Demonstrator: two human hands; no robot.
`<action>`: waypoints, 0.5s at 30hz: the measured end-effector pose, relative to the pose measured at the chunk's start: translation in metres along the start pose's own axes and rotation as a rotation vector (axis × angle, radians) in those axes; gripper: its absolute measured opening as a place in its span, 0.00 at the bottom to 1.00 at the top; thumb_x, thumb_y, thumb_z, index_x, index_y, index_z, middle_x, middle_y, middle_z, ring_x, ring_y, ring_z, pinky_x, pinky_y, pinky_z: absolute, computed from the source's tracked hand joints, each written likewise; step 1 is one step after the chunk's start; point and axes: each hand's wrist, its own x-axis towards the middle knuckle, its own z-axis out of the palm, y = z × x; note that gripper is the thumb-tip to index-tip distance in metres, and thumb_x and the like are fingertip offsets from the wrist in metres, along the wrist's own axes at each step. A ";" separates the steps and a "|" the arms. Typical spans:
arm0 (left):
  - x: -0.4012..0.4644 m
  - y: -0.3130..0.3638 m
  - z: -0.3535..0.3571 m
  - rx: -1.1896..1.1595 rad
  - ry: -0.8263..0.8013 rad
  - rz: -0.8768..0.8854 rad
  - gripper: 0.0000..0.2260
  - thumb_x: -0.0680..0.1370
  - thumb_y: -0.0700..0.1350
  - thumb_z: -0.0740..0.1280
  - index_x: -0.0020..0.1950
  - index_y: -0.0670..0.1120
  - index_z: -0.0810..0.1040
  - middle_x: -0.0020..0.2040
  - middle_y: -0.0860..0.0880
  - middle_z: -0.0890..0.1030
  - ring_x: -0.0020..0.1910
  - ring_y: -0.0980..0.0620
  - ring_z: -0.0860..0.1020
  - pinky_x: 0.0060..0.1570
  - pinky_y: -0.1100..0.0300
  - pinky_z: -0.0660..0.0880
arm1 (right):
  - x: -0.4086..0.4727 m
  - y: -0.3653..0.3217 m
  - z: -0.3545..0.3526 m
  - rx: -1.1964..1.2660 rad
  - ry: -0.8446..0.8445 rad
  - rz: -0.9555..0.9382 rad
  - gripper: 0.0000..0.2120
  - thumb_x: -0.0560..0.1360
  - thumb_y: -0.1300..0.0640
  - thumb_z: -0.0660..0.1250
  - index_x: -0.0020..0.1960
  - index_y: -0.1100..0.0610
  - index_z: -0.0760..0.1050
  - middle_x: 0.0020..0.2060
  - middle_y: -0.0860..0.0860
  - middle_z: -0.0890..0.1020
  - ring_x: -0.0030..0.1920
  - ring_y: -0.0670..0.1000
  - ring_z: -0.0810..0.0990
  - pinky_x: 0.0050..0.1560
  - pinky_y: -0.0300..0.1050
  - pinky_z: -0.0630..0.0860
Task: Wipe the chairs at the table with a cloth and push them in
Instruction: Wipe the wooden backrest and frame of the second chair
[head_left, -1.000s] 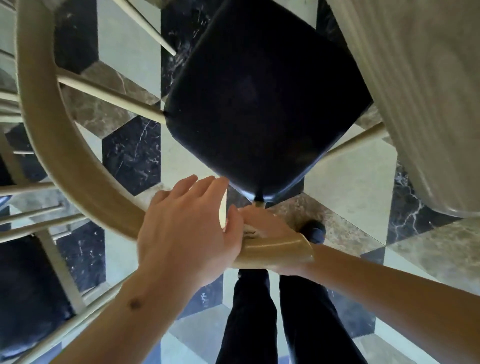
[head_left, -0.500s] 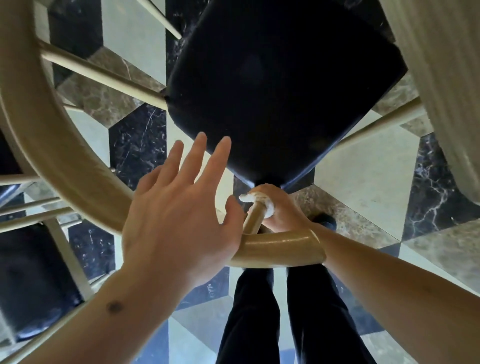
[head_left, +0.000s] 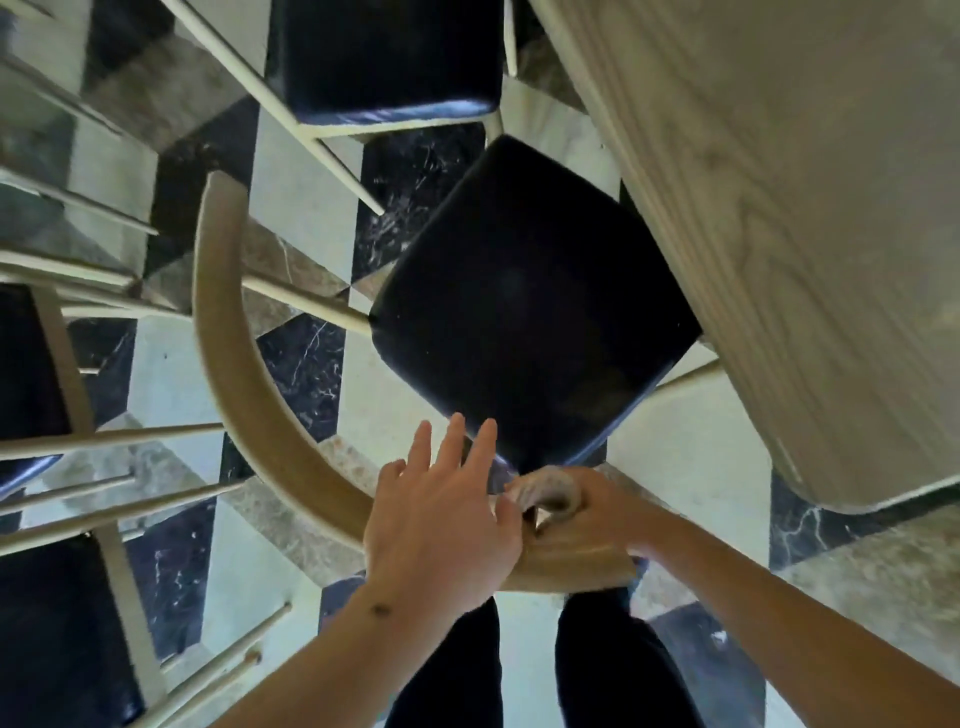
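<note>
Chair (head_left: 524, 322) sat angled beside the table (head_left: 779, 208), seat corner just under its edge. Since a second ago the right hand (head_left: 597, 512) pinched the cloth (head_left: 545, 491) lower around the back post, while the left hand (head_left: 441, 525), fingers splayed, braced the curved backrest (head_left: 249, 395); wiping continued, pushing in still to come.

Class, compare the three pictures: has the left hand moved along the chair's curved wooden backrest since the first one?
No. The left hand rests at the same end of the curved wooden backrest; only its fingers have lifted and straightened, from curled a second ago.
</note>
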 end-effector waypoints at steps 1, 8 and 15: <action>0.003 0.000 -0.004 -0.021 -0.045 -0.003 0.33 0.76 0.63 0.46 0.80 0.58 0.45 0.82 0.51 0.52 0.80 0.45 0.50 0.72 0.42 0.58 | -0.001 -0.006 -0.008 0.113 0.030 0.009 0.14 0.73 0.71 0.71 0.58 0.66 0.81 0.57 0.66 0.82 0.62 0.63 0.80 0.67 0.57 0.75; 0.051 -0.024 -0.042 -0.782 -0.373 -0.036 0.44 0.69 0.54 0.68 0.76 0.63 0.43 0.74 0.56 0.59 0.75 0.42 0.62 0.66 0.44 0.70 | 0.016 -0.086 -0.027 0.884 -0.011 -0.219 0.21 0.81 0.61 0.64 0.70 0.70 0.70 0.61 0.66 0.77 0.64 0.64 0.75 0.70 0.65 0.67; 0.187 -0.076 -0.141 -1.245 -0.774 0.110 0.23 0.71 0.37 0.69 0.66 0.44 0.76 0.44 0.42 0.81 0.36 0.46 0.79 0.42 0.52 0.68 | 0.067 -0.167 -0.013 0.771 0.269 -0.367 0.19 0.72 0.64 0.55 0.50 0.66 0.83 0.42 0.63 0.83 0.47 0.61 0.81 0.53 0.56 0.76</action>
